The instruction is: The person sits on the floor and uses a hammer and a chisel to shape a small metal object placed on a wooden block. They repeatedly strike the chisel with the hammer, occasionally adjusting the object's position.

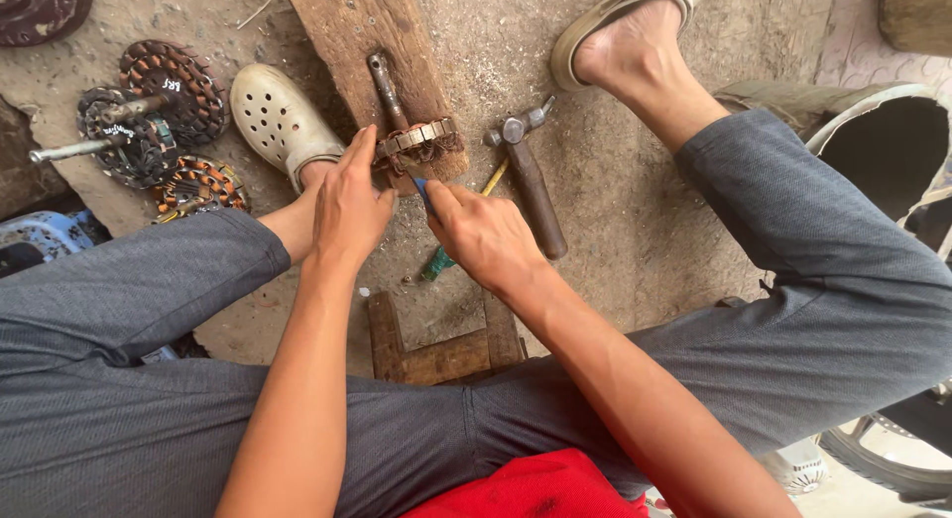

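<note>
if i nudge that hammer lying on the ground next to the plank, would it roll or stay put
The hammer would probably stay put: its metal head sticks out sideways and should stop any rolling. The rough, dusty floor likely adds grip, so it would scrape rather than slide. It looks head-heavy, so a push on the wooden handle may pivot it around the head.

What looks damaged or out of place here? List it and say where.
The motor core on the wooden plank, steadied by the left hand, looks torn: frayed copper wire hangs loose from its lower edge. The right hand holds a blue-handled tool against it. A hammer lies on the dirt floor beside the plank.
</note>
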